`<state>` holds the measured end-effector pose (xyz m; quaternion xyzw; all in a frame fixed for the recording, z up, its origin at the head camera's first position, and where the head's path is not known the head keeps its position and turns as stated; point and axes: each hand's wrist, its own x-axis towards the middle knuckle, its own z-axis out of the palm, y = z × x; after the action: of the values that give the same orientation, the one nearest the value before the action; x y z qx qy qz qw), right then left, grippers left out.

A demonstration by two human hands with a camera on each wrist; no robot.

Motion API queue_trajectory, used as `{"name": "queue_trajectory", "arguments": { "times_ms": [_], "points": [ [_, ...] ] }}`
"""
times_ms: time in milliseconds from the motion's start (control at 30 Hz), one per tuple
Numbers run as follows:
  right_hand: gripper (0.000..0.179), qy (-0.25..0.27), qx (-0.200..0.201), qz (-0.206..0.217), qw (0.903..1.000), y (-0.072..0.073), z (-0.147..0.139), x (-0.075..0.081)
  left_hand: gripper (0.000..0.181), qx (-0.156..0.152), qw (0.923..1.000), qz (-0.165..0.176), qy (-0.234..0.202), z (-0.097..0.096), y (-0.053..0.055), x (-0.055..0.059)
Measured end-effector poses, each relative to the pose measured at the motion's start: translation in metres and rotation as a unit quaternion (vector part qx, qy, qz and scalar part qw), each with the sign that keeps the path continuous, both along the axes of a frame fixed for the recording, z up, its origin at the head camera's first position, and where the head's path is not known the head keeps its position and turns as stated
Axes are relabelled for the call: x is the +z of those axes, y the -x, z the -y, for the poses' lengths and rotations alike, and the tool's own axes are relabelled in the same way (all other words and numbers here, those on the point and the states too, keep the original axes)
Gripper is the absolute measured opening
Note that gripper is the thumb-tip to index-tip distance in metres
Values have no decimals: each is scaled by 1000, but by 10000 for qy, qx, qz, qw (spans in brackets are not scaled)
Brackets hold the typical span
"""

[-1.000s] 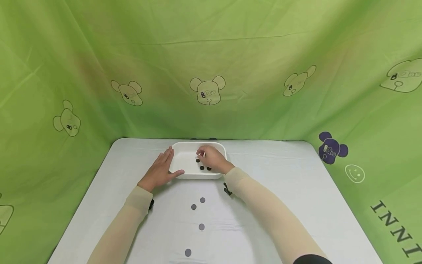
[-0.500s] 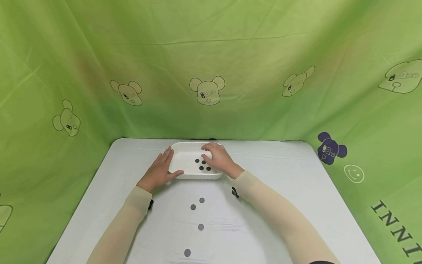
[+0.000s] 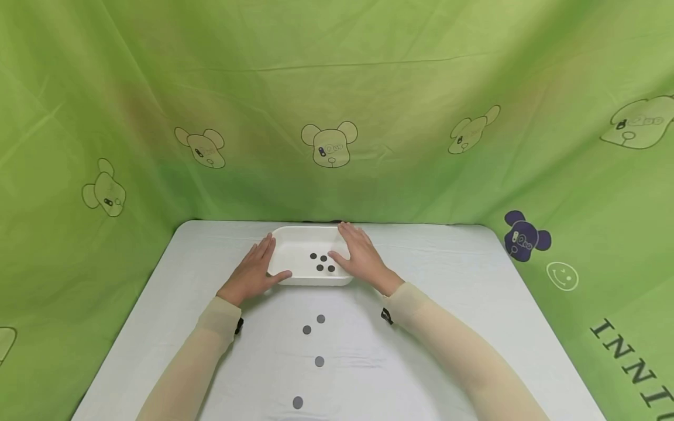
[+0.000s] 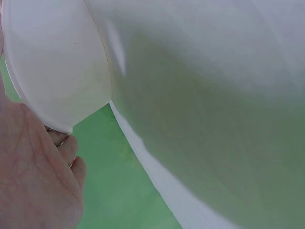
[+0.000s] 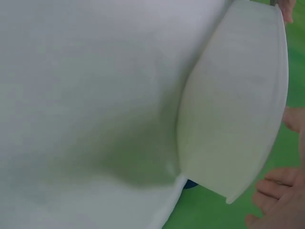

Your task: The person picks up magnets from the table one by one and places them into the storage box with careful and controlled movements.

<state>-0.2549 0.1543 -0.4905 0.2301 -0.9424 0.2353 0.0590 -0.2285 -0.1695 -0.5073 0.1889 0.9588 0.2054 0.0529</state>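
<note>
Head view: counter [image 3: 447,275] stretched outward past left hand [image 3: 250,275] and right hand [image 3: 363,260] — fingers [image 3: 263,248] straight, thumbs [image 3: 281,276] apart — and the white tray [image 3: 310,281] between them ran lengthwise hand to hand. Left wrist: fingers met its rim [image 4: 55,123]. Right wrist: fingers lay alongside.

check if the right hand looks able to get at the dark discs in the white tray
Likely yes: the right hand is at the white tray, its thumb close to the dark discs, and nothing visible covers them.

Green bear-print fabric walls [image 3: 411,181], white rounded-corner table [image 3: 458,263], seemingly cloth-covered
</note>
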Motion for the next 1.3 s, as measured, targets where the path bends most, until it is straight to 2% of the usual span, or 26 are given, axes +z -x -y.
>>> {"name": "queue_trajectory", "arguments": {
  "times_ms": [300,433,567,900,1300],
  "points": [
    [98,-104,-296,114,9994,-13,-5,-10,113,-29,10000,-18,-40,1,-2,0],
    [105,-248,-444,354,9981,-16,-5,-13,112,-41,10000,-43,-48,1,-2,-1],
    [109,-365,-520,504,9967,-17,-5,-16,113,-38,10000,-49,-68,0,-2,-1],
    [110,-523,-607,525,9954,-20,-4,-17,114,-27,10000,-34,-40,0,-1,-2],
    [116,-666,-564,491,9950,-16,-5,-22,112,-16,10000,-90,-39,0,1,0]
  ]
}}
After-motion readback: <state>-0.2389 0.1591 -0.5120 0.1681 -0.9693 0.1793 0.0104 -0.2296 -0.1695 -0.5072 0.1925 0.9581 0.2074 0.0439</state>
